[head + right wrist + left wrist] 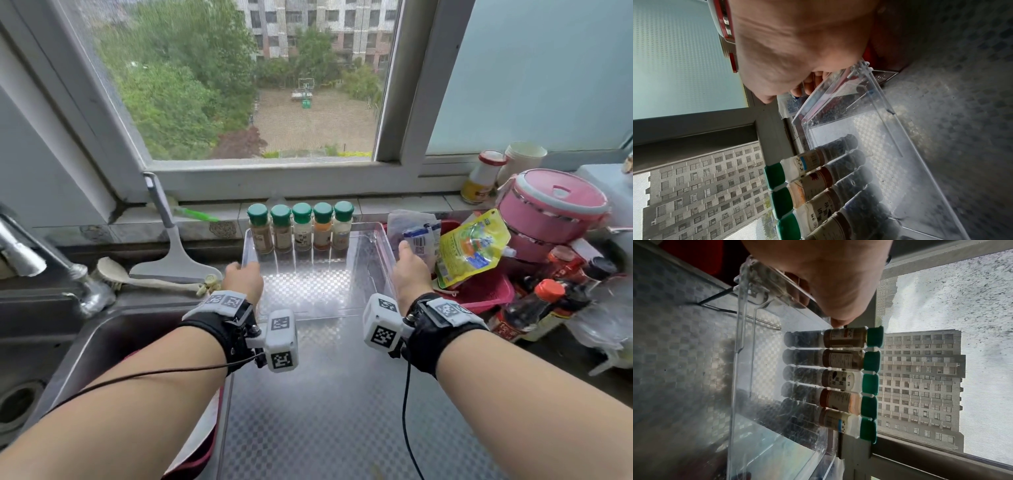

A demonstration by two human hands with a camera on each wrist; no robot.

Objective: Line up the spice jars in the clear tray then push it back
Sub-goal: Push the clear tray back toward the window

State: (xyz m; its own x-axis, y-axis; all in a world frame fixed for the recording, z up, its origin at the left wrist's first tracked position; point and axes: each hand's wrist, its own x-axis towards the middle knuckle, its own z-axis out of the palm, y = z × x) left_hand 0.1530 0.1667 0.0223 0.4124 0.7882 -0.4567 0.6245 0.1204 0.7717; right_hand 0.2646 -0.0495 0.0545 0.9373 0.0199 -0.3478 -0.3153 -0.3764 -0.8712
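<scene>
Several green-capped spice jars (301, 228) stand upright in one row along the far wall of the clear tray (329, 313) on the steel counter. The near part of the tray holds nothing. My left hand (243, 277) grips the tray's left wall, thumb over the rim. My right hand (409, 267) grips the right wall the same way. In the left wrist view, the left hand (828, 280) sits over the wall, with the jars (842, 381) and tray (740, 386) beyond. The right wrist view shows the right hand (797, 48), its fingers outside the tray (920, 162), and the jars (812, 183).
The tiled window sill (394, 202) runs just behind the tray. Left lie a squeegee (171, 246), a brush (137, 277), the faucet (41, 263) and the sink (68, 359). Right crowd packets (421, 236), a yellow pouch (472, 246), a red basket (486, 291), sauce bottles (534, 308) and a pink pot (555, 205).
</scene>
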